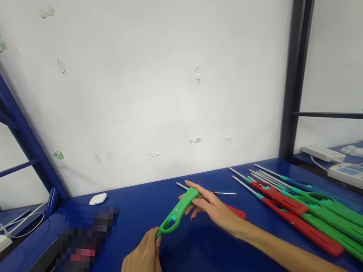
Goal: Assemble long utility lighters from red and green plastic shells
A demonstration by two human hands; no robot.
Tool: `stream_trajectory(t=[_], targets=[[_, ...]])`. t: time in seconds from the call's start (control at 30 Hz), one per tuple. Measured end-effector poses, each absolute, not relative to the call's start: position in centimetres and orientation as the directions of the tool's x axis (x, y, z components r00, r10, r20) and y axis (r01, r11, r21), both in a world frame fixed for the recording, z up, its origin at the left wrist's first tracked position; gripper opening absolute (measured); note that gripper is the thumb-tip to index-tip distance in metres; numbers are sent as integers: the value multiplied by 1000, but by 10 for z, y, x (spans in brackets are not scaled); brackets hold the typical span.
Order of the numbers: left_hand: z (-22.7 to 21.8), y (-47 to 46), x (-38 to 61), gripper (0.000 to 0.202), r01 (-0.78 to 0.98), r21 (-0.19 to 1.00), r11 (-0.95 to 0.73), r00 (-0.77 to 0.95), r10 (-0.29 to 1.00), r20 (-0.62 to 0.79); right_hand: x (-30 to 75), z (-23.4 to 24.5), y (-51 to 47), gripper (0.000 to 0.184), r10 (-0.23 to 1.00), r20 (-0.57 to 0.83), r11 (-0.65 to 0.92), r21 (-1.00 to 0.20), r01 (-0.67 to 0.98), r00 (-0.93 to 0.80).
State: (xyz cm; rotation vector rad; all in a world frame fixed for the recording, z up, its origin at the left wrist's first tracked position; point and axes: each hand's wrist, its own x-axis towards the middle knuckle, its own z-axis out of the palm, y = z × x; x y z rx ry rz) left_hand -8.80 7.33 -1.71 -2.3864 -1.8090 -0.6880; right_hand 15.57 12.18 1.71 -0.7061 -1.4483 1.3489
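A green long-nosed lighter (pixel 175 214) is held tilted above the blue table (pixel 189 256). My left hand (pixel 143 260) pinches its lower handle end. My right hand (pixel 213 205) reaches in from the right, its fingers nearly straight, with the lighter's upper end held between the index finger and the fingers below. A thin metal nozzle (pixel 181 185) sticks out past those fingertips. A red lighter (pixel 236 211) lies on the table partly under my right hand, its metal rod (pixel 227 193) pointing right.
Several green, red and blue lighters (pixel 306 208) lie side by side at the right. A small white object (pixel 98 198) rests near the wall. White power strips (pixel 354 174) sit behind a black post (pixel 294 78). A blue frame (pixel 16 116) slants at the left.
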Motion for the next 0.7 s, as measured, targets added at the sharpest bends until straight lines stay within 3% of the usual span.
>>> stream_trajectory(t=[0.33,0.5,0.7], targets=[[-18,75,-87,38,924,172,-340,249,880,404,153,9,123,46,899,340,351,-936,-9,-276],[-16,73,-83,37,931,154,-329,260,900,350,153,1,125,43,919,323,342,-938,50,-226],[-12,72,-81,35,958,139,-252,204,935,291,157,-3,126,41,913,282,335,-930,150,-293]])
